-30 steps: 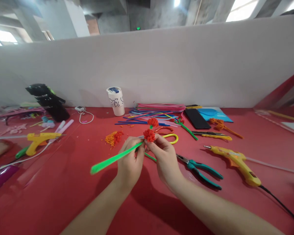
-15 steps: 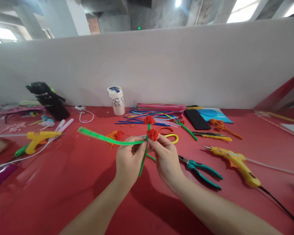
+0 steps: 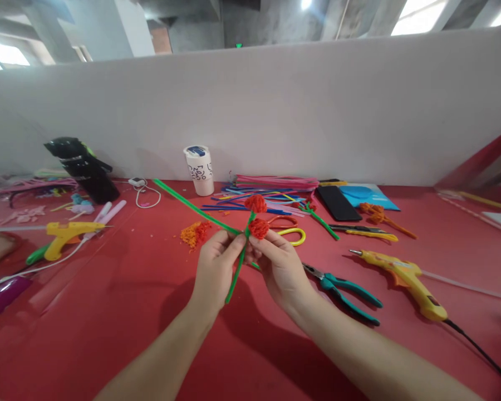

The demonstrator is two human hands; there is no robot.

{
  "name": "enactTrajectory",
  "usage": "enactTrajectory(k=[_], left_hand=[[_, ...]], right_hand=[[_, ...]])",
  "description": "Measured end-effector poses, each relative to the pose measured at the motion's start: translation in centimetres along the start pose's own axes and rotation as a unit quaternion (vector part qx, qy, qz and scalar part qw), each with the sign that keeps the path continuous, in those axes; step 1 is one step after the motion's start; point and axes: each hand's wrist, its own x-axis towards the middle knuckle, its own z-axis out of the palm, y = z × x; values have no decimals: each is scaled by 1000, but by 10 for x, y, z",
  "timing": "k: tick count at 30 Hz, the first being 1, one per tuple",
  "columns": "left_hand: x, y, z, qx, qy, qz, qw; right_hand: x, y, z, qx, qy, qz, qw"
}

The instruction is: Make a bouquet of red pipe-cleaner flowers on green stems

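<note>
Both hands meet over the middle of the red table. My left hand (image 3: 219,262) is closed, thumb and fingers pinching a green pipe cleaner (image 3: 192,209) whose long free end points up and left. My right hand (image 3: 281,264) is closed on a pipe-cleaner flower with a green stem, just under its lower red bloom (image 3: 259,229). A second red bloom (image 3: 256,204) tops the stem. The stem's tail (image 3: 234,281) hangs down between the hands. Fingers hide the place where the green pieces cross.
Pliers (image 3: 342,292) and a yellow glue gun (image 3: 404,275) lie right. Scissors (image 3: 294,236) and orange-red clippings (image 3: 194,234) are beyond the hands. Behind stand a white cup (image 3: 199,172) and pipe cleaners (image 3: 275,182). Left are another glue gun (image 3: 64,238) and a black bottle (image 3: 86,172).
The long green end has swung upward, from nearly level to a steep slant up and left. The stem's tail has tilted further left. Both hands keep their pinch.
</note>
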Motion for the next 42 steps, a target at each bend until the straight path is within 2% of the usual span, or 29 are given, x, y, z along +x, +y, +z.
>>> enactTrajectory(k=[2, 4, 6, 7, 9, 11, 14, 16, 19, 24, 27, 31, 35, 38, 42], left_hand=[[0, 0, -2, 72, 38, 31, 996], [1, 0, -4, 127, 50, 37, 990], [1, 0, -5, 160, 48, 37, 985], [1, -1, -6, 171, 48, 40, 983], [0, -2, -6, 189, 55, 54, 979], [0, -4, -6, 207, 61, 78, 973], [1, -8, -7, 221, 57, 99, 968], [1, -11, -7, 209, 52, 85, 973], [1, -13, -6, 202, 47, 70, 976], [-3, -14, -3, 264, 45, 112, 957], [-6, -12, -1, 258, 42, 109, 959], [-7, -9, 2, 218, 47, 94, 970], [-6, -12, 3, 117, 36, 38, 992], [-4, -15, 3, 33, 20, -9, 999], [-3, -15, 3, -1, 19, -41, 999]], right_hand=[[3, 0, -4, -16, 35, -21, 999], [6, -7, -7, -77, 80, -93, 989], [9, -17, -9, -177, 96, -176, 964], [10, -23, -10, -219, 93, -194, 952], [13, -32, -10, -245, 94, -177, 949], [16, -37, -11, -233, 83, -112, 962], [17, -36, -11, -188, 1, -7, 982], [16, -33, -11, -159, -56, 25, 985], [15, -27, -11, -150, -71, 28, 986], [15, -14, -13, -94, -20, 21, 995], [14, -8, -12, -43, -17, 12, 999], [10, -7, -9, -3, -13, 35, 999], [8, -9, -7, 7, -14, 62, 998], [9, -9, -9, -2, -48, 45, 998], [11, -8, -12, -28, -67, 30, 997]])
